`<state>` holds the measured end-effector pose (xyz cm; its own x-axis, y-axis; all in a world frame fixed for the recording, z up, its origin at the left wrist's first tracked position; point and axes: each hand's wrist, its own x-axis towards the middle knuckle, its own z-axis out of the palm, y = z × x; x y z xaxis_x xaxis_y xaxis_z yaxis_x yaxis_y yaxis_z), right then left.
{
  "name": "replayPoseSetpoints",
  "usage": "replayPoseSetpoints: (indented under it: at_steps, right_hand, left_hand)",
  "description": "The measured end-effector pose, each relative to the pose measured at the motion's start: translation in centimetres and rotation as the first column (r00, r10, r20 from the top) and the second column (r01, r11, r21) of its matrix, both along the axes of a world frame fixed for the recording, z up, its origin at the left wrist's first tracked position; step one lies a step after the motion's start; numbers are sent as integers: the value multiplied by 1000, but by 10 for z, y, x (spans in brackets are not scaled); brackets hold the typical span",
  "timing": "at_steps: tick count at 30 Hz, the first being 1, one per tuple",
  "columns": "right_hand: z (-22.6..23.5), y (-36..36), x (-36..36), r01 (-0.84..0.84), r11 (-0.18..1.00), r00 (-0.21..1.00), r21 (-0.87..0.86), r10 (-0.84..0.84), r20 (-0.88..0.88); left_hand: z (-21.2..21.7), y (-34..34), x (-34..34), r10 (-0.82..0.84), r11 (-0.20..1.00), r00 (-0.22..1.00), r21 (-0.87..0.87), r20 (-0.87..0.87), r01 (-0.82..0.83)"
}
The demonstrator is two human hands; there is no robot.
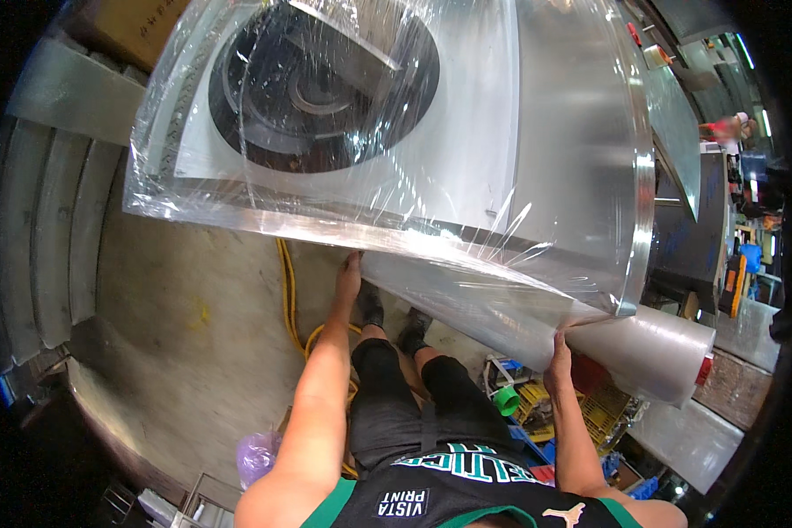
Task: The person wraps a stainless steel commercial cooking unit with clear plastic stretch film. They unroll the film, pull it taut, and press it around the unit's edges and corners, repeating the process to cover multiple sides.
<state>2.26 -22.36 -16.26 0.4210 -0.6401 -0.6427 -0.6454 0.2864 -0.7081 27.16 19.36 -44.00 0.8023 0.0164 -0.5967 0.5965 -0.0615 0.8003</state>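
A large stainless-steel unit (574, 132) with a round black recess (326, 84) fills the upper view, covered in clear, wrinkled wrap. Below its near edge, a sheet of clear stretch film (466, 295) slants from a thick roll of stretch film (647, 348) on the right. My left hand (349, 271) is closed at the film's left edge, its fingertips partly hidden by the unit's edge. At the part beside the roll, my right hand (558, 359) grips the film, thumb up, with some fingers out of sight behind it.
A yellow hose (287, 290) runs over the concrete floor (185, 299) by my feet. Crates and a green roll (506, 401) lie below my right arm. Metal panels (53, 229) stand at the left, a cardboard box (123, 31) behind them. Workbenches line the right; another person (729, 129) is far off.
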Motion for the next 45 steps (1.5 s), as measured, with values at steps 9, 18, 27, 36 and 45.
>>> replayPoseSetpoints:
  at_steps: [9, 18, 27, 36, 45]
  right_hand:
    - [-67, -7, -35, 5, 979, 995, 202, -24, 93]
    - [-229, 35, -19, 363, 665, 927, 652, -325, -185]
    - [-236, 62, -9, -57, 865, 980, 498, 143, -136]
    - [-16, 93, -30, -233, 830, 958, 507, 287, -29]
    - [134, 104, 15, -280, 958, 953, 67, 269, 141]
  left_hand:
    - [-59, 70, -122, -57, 961, 954, 242, -295, 133]
    - [-157, 165, -143, -302, 708, 953, 675, 28, 205]
    - [-89, 200, -114, 152, 988, 927, 88, -343, -130]
    - [186, 233, -122, 125, 939, 985, 336, -115, -80]
    - [359, 218, -74, 90, 963, 989, 244, 120, -117]
